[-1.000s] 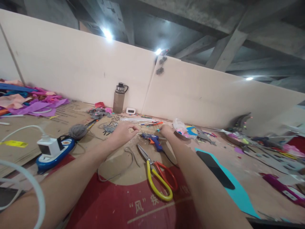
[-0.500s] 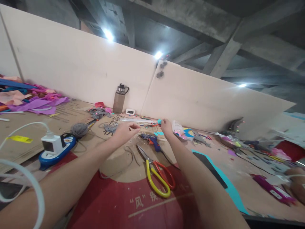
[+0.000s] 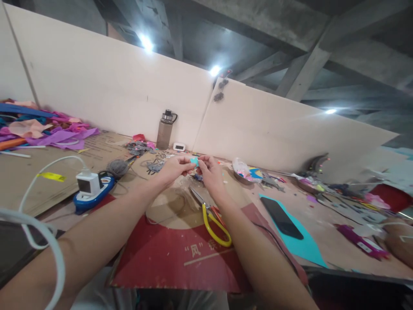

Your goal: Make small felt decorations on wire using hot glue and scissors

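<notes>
On screen I see left hand [image 3: 178, 168] and right hand [image 3: 211, 173] pinching one teal scrap [image 3: 194, 161], one scissors [image 3: 204, 212] nearby.

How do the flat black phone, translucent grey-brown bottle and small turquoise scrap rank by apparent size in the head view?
1. Black phone
2. Grey-brown bottle
3. Turquoise scrap, partly hidden by fingers

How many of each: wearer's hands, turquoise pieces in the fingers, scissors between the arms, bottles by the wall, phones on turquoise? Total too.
Left hand and right hand: 2
Turquoise piece: 1
Scissors: 1
Bottle: 1
Phone: 1
Total: 6
</notes>
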Available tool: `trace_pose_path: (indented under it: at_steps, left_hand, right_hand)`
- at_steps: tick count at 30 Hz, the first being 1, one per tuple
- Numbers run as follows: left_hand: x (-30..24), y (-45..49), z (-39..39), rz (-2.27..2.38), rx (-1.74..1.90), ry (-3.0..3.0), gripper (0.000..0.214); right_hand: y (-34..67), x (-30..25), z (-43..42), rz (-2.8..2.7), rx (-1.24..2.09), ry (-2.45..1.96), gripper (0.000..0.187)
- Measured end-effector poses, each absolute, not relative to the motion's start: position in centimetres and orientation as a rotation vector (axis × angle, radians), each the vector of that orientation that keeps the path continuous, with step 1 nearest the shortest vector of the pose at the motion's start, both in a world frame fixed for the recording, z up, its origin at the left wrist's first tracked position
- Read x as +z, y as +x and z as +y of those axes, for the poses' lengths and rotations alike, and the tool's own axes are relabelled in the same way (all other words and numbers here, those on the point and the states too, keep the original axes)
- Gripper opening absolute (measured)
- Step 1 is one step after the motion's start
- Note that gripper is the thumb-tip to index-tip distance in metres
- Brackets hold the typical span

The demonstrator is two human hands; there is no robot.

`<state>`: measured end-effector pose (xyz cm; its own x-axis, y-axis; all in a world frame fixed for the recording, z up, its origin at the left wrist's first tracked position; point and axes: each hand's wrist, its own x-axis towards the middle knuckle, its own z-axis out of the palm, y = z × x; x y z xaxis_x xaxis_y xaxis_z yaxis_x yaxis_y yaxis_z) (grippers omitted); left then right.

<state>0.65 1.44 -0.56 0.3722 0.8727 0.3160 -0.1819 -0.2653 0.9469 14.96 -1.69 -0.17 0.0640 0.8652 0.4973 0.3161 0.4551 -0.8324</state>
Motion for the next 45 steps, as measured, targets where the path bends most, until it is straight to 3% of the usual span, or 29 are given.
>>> trace_pose_path:
  at_steps: [6,14,24,32,37,45]
  left_hand:
    - [-0.6,0.3,1.9,0.675,1.174,1.459,0.02]
    - [-0.6,0.1,2.6,0.738,1.185,1.324,0.019]
    - [-0.4,0.3,2.4,0.783,1.13,1.217,0.008]
    - [-0.9,1.2,1.2,0.891,1.01,1.452,0.016]
    - [-1.1,2.4,-0.3,0.808,0.818,1.503,0.023]
    - [-1.1,2.3,-0.3,0.804,0.832,1.534,0.027]
  right_hand:
    - [15.3,-0.9,-2.1,-1.526,0.659,-1.091,0.022]
    - [18.2,-0.1,-3.3,-1.993,0.559,-1.245,0.007]
    - [16.8,-1.5,-6.5,-2.538,0.395,-1.478,0.016]
    - [16.8,-1.7,-5.4,-2.164,0.283,-1.292,0.007]
    - [17.2,-1.7,-4.3,-1.957,0.208,-1.244,0.009]
    - [17.8,-1.4,-3.9,-1.816,0.235,-1.237,0.011]
